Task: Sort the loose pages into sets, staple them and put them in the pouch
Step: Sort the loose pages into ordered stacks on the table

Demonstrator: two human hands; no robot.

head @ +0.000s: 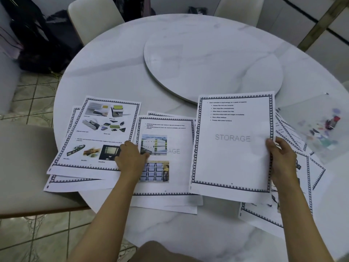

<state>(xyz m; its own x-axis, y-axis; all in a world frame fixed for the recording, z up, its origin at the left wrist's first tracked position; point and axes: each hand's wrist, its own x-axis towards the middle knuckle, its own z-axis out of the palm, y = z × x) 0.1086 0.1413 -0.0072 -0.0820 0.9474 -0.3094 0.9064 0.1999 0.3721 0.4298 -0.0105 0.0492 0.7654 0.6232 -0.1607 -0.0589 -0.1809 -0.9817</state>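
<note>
Head view looks down on a round white marbled bench [188, 233] with one raised turntable [207, 63] beyond both hands. Three pale chairs stand round the rim; the nearest chair [22, 167] is outside the left arm, and the other two are at the far side. Black bags [37, 44] slump on the tiled floor [37, 91] far out to the left.

Printed pages with dark patterned borders lie in three loose piles, and one more sheet is held up. The left pile [90, 129] is outside the left hand [130, 157], with a picture-filled sheet on top. The middle pile [175, 167] lies between the hands. The right pile [260, 214] is fanned out under and beyond the right hand [283, 159].

The two hands are well apart. The left hand rests where the left and middle piles meet, covering part of each top sheet; whether it pinches a sheet cannot be told. The right hand grips the right edge of the STORAGE page [232, 144], thumb on its face and fingers behind. That page is lifted, and it hides the near edge of the turntable and part of the right pile.

One translucent pouch [311, 120] lies flat beyond and outside the right hand, near the fanned sheets, with small blurred coloured bits inside.
</note>
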